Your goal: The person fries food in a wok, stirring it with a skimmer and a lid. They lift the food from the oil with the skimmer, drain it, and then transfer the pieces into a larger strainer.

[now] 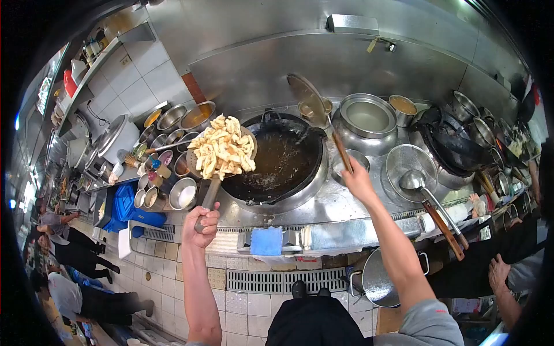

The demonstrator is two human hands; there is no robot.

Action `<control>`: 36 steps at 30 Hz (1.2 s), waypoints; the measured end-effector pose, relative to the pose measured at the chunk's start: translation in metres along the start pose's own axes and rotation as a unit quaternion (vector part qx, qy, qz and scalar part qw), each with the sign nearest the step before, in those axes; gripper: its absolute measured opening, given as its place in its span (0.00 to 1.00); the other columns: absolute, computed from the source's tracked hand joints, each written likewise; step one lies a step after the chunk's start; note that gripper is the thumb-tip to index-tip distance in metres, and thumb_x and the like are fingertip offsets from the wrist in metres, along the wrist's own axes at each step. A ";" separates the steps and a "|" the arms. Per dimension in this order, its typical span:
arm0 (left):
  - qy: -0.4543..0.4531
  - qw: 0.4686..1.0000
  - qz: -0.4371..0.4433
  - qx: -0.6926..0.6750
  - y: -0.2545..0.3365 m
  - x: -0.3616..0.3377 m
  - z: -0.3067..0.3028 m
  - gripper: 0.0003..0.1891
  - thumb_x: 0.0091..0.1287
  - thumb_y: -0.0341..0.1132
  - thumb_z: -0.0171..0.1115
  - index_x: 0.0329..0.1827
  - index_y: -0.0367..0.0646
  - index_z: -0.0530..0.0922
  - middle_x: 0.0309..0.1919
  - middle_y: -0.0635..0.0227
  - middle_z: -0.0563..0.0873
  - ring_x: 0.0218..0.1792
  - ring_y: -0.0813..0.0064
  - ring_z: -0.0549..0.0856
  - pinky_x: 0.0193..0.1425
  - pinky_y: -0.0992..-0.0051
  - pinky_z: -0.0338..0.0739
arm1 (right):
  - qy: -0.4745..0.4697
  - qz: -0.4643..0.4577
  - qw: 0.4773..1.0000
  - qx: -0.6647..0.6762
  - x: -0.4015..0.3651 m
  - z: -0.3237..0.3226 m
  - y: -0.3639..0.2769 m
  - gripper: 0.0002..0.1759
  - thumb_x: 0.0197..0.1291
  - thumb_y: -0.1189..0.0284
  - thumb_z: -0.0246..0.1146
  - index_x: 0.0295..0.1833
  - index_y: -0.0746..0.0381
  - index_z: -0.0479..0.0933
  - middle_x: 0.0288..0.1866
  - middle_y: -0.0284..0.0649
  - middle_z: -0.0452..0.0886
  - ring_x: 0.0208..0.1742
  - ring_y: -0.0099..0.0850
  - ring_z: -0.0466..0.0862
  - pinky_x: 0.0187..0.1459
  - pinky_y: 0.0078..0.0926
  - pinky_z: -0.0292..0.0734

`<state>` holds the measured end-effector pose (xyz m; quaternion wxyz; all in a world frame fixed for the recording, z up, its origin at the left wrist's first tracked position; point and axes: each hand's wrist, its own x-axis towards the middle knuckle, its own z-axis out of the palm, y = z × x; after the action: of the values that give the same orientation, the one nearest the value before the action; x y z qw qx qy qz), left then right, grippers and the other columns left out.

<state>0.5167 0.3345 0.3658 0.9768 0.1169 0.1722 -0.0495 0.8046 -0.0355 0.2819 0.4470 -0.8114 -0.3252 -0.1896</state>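
Note:
My left hand is closed around the handle of a skimmer. Its round head is heaped with pale golden fried pieces and overlaps the wok's left rim in this view. The black wok holds dark oil with bubbles and small bits in it. With its fingers wrapped round a wooden handle, my right hand holds up a strainer. The strainer's wide round metal head is tilted, near the wok's upper right edge.
Right of the wok stand a large metal pot and a mesh strainer with a ladle on it. Seasoning bowls crowd the left. A stockpot sits on the floor. A co-worker's hand shows at right; several people stand far left.

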 end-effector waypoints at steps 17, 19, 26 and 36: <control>-0.016 0.996 -0.085 0.013 -0.063 0.069 0.036 0.20 0.60 0.30 0.47 0.53 0.26 0.71 0.26 0.67 0.70 0.18 0.78 0.71 0.18 0.75 0.66 | -0.124 0.454 0.744 0.475 -0.044 -0.049 -0.075 0.28 0.66 0.69 0.57 0.70 0.49 0.60 0.21 0.29 0.66 0.10 0.15 0.58 0.08 0.16 0.48; -0.045 0.994 -0.100 0.025 -0.071 0.084 0.043 0.21 0.60 0.30 0.46 0.54 0.25 0.70 0.26 0.66 0.70 0.18 0.78 0.71 0.17 0.76 0.66 | -0.117 0.466 0.705 0.521 -0.055 -0.057 -0.083 0.27 0.66 0.69 0.56 0.70 0.50 0.60 0.21 0.29 0.66 0.11 0.15 0.58 0.08 0.15 0.47; -0.081 0.979 -0.178 0.065 -0.108 0.125 0.065 0.21 0.61 0.30 0.47 0.55 0.25 0.70 0.25 0.67 0.69 0.18 0.79 0.70 0.16 0.77 0.64 | -0.045 0.450 0.692 0.562 -0.097 -0.102 -0.086 0.30 0.66 0.69 0.57 0.72 0.49 0.58 0.21 0.28 0.66 0.12 0.13 0.57 0.10 0.13 0.48; -0.060 0.934 -0.331 0.119 -0.161 0.178 0.059 0.23 0.62 0.31 0.45 0.60 0.29 0.67 0.24 0.69 0.66 0.16 0.80 0.68 0.13 0.78 0.60 | 0.106 0.483 0.694 0.523 -0.198 -0.138 -0.111 0.34 0.67 0.67 0.57 0.75 0.46 0.52 0.21 0.26 0.65 0.13 0.13 0.57 0.11 0.13 0.48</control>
<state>0.6805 0.1543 0.3237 0.8927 0.1655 0.1349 -0.3969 0.5828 -0.1809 0.3031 0.8609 -0.4664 0.1145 0.1680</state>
